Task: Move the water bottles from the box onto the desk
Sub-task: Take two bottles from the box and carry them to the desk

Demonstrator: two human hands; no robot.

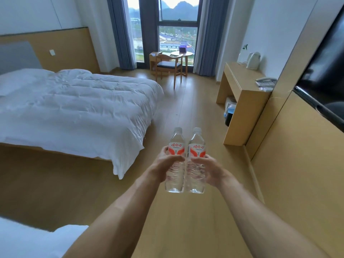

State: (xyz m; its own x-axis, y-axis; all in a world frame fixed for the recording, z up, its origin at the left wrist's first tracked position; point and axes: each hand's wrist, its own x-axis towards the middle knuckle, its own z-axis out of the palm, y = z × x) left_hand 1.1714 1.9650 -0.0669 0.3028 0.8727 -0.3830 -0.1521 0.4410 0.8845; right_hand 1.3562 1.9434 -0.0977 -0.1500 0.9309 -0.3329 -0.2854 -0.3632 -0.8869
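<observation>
Now two water bottles held upright, side by side and touching, out in front over the wooden floor. Left hand wrapped round left bottle, thumb across the front below the label, fingers curled behind. Right hand wrapped round right bottle, same grip, mirrored. Both bottles clear, white caps, red-and-white labels, well short of the surface, a wooden desk along the right wall. White kettle at far end of surface, telephone near its right edge by the wall. Bin or bags under it, blurred, cannot tell which. Bed with white duvet on left. Chair and small round table by the window. Dark TV screen on right wall.
</observation>
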